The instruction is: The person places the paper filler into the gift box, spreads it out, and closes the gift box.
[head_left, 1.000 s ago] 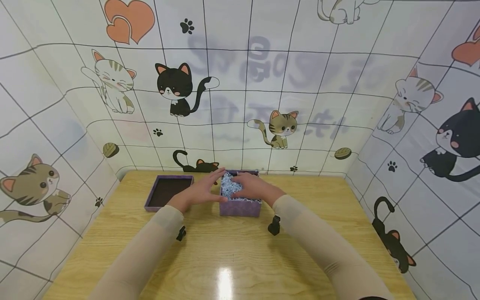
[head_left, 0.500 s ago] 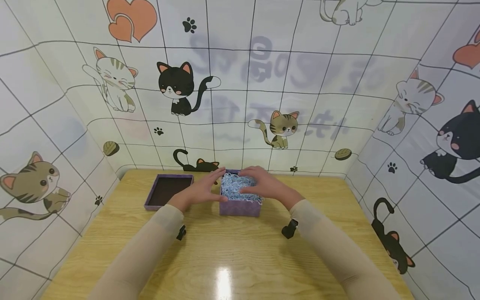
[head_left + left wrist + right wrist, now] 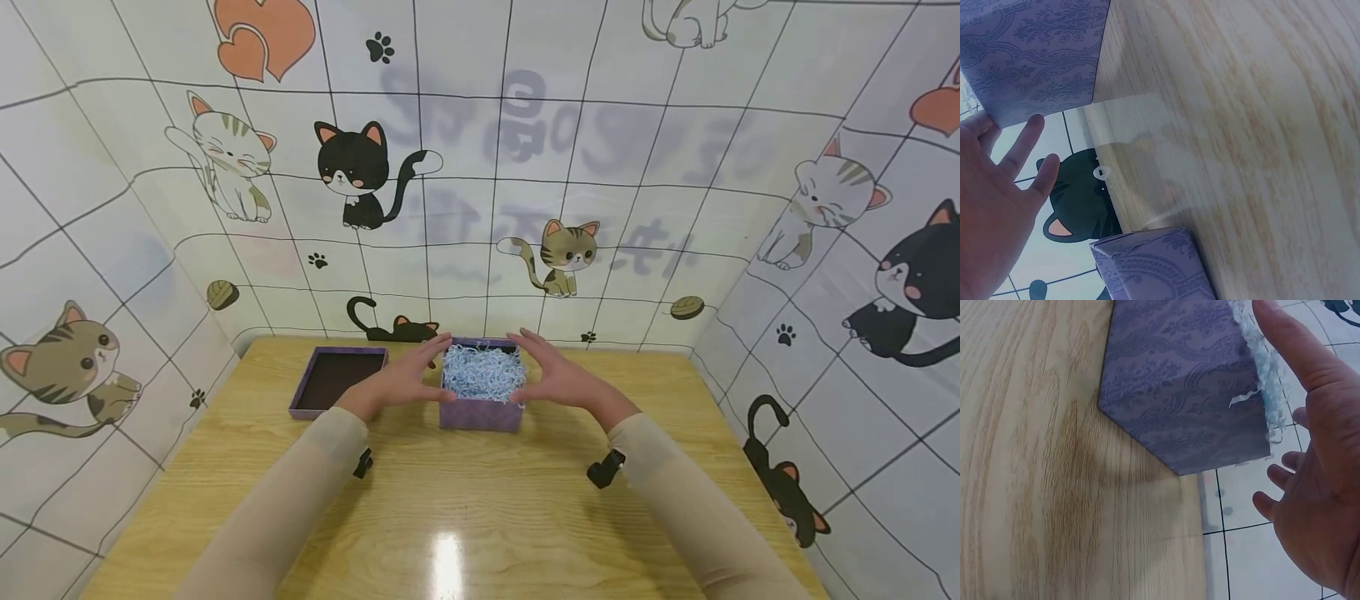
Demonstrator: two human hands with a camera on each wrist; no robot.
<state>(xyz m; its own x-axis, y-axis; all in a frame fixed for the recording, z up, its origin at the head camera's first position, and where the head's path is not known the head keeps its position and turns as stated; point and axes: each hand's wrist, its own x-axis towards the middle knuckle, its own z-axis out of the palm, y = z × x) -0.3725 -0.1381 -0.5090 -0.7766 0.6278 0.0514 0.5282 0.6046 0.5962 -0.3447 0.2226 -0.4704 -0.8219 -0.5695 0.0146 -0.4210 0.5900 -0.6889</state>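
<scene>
Box [image 3: 480, 415]: one, purple with a darker scroll pattern, upright and uncovered, towards the far edge of the table before you, between your two hands.

Shreds [image 3: 483, 372]: pale blue and white, filling the box about to its rim; a dark strip shows inside along the far wall. On your right a few strands hang over the rim, one lying against the outer wall in the right wrist view.

Left hand [image 3: 401, 379]: yours, at the left side of the box. Fingers spread and extended, thumb apart from them and pointing to the near left corner; nothing gripped. In the left wrist view the fingertips lie close to the box wall; whether they touch it you cannot tell.

Right hand [image 3: 562, 375]: yours, at the right side of the box. Thumb straight, its tip near the front right corner; the other fingers are loosely bent in the right wrist view, gripping nothing. Contact with the box cannot be told.

Lid [image 3: 341, 383]: one, shallow, purple-rimmed, dark inside, lying hollow side up to the left of the box, apart from it, partly behind your left hand.

Table [image 3: 465, 492]: light wood grain, with a bright reflection near you.

Sleeves [image 3: 697, 512]: two, beige, reaching your wrists, a small black mount [image 3: 606, 469] below each.

Cloth [image 3: 465, 150]: white, grid-lined, printed with cats, hearts and paw marks, behind the table and to both sides.
</scene>
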